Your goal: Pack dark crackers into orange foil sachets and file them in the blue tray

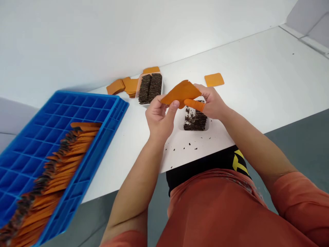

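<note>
Between my two hands, above the table, is an orange paper packet (182,93), tilted. My left hand (160,118) pinches its lower left edge between thumb and fingers. At its right end my right hand (212,101) grips the packet; an orange cover sits on the thumb. Below my hands stands a white container (182,123) partly filled with a stack of thin dark pieces (199,120), its left side showing bare white with crumbs. Beyond my left hand is a clear tub (137,90) packed with two rows of similar dark pieces (150,87).
A blue gridded tray (59,103) at left holds many orange packets (74,154) with dark ends, in a row. Stacks of flat orange packets (115,86) lie by the wall, and a single orange packet (214,79) lies at right. Dark crumbs (189,144) dot the table front.
</note>
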Available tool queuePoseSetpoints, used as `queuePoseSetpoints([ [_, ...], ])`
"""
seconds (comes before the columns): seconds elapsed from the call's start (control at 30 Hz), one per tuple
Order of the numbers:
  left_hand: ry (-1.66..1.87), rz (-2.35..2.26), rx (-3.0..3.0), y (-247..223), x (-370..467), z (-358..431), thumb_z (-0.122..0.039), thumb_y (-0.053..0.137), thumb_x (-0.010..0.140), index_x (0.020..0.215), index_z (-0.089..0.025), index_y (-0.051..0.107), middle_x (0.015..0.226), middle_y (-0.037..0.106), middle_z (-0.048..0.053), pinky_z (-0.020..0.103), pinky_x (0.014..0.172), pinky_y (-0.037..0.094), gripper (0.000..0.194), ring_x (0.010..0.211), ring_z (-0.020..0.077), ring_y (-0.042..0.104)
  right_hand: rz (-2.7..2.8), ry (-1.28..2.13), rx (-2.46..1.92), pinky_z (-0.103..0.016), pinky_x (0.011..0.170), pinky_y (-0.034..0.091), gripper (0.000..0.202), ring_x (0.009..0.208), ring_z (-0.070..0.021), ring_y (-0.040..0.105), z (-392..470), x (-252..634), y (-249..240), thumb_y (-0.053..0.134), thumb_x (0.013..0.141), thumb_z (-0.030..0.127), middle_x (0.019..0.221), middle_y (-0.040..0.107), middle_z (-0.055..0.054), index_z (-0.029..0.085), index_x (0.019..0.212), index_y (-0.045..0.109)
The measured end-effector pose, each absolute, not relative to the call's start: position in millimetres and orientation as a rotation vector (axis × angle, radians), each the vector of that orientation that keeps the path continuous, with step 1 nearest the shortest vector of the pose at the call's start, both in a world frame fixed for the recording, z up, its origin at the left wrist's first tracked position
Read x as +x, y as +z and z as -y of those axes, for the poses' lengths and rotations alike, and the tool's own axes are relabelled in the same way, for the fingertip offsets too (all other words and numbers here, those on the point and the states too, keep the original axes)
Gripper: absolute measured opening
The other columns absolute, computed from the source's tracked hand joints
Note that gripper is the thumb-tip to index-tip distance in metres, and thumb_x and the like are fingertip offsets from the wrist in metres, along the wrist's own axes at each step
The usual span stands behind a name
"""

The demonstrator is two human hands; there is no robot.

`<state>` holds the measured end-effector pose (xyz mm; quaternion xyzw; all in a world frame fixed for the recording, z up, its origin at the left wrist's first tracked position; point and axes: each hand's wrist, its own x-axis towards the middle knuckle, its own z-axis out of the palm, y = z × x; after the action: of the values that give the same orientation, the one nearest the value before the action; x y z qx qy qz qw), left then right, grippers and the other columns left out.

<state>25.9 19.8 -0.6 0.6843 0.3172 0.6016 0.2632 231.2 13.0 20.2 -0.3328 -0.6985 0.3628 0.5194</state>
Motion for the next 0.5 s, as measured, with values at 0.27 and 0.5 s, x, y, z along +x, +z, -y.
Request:
queuePoseSetpoints([
  [0.27, 1.391, -0.984, 1.792, 12, 19, -17, -0.091, 0.071, 0.090, 0.083, -0.025, 0.058, 0.081, 0.059, 0.002, 0.034, 0.066, 0.053, 0.068, 0.070, 0.0158, 0.059, 1.671, 0.851, -0.880, -0.042, 0.098, 0.052, 0.051, 0.108, -0.0207, 0.067, -9, 236, 22, 0.076, 0.095, 0.074, 0.125, 0.078, -0.005, 0.028, 0.117, 0.074],
  [0.5, 1.442, -0.926, 2.112, 4, 23, -15, -0.068, 0.076, 0.099, 0.120, -0.029, 0.077, 0.087, 0.065, 0.002, 0.035, 0.073, 0.053, 0.045, 0.076, 0.0168, 0.057, 1.449, 0.814, -0.857, -0.034, 0.064, 0.035, 0.063, 0.065, -0.0107, 0.037, -14, 226, 21, 0.089, 0.077, 0.074, 0.068, 0.046, 0.007, 0.026, 0.071, 0.048],
])
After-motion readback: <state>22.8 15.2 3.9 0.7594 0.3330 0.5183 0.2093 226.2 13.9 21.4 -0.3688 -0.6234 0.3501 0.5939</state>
